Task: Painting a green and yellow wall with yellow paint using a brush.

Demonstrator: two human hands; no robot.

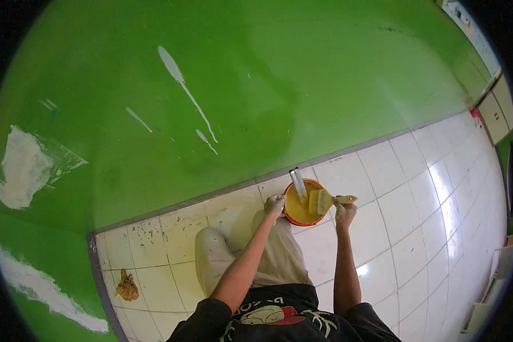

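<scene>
We note L hand [275, 206] gripping the red rim of the paint bucket [304, 223], which sits on the white tiled flr. [362, 174] nr. the base of the green wall [336, 68], w/ yellow paint [295, 208] inside. We find R hand [345, 214] closed round the handle of a wide flat paintbrush [324, 202], its head over the bucket opening; we can't tell if the bristles touch the paint. We also record a flat metal strip [297, 181] leaning at the bucket's far rim, plus a crumpled brown rag [127, 286] on flr. well apart to L.
</scene>
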